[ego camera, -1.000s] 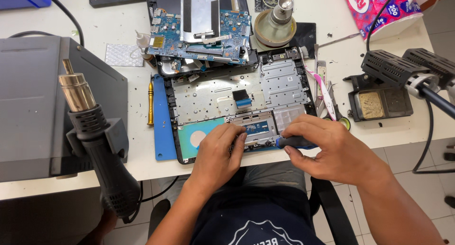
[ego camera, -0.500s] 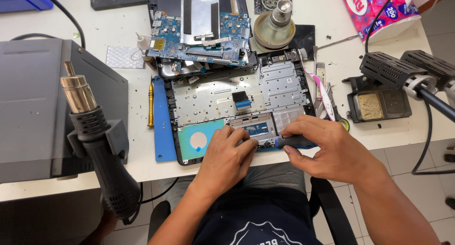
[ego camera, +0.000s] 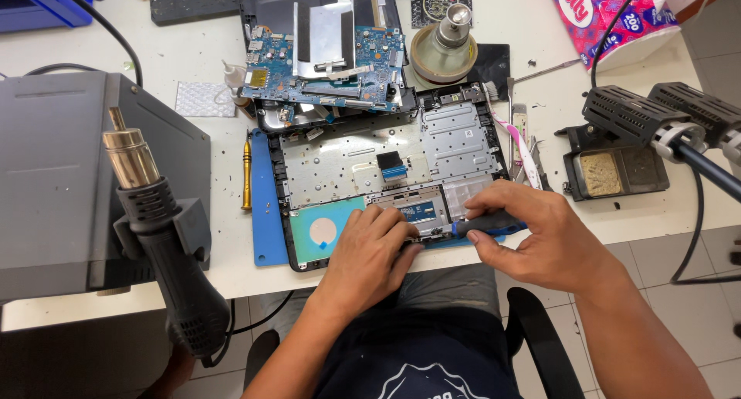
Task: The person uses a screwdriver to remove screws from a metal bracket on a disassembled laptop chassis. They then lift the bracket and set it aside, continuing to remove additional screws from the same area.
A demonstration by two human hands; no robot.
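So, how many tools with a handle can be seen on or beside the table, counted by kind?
Blue-handled screwdriver in the right hand: 1
Yellow-handled tool left of the laptop base: 1
Hot air gun in its holder: 1
Total: 3

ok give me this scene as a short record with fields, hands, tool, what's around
left hand: fingers resting on the open laptop base by its front edge
right hand: grip closed on a blue-handled screwdriver, tip at the base's front edge
circuit board: blue, lying behind the base
hot air gun: in its holder on the grey station, left
yellow tool: left of the blue mat
iron stand: right, with sponge
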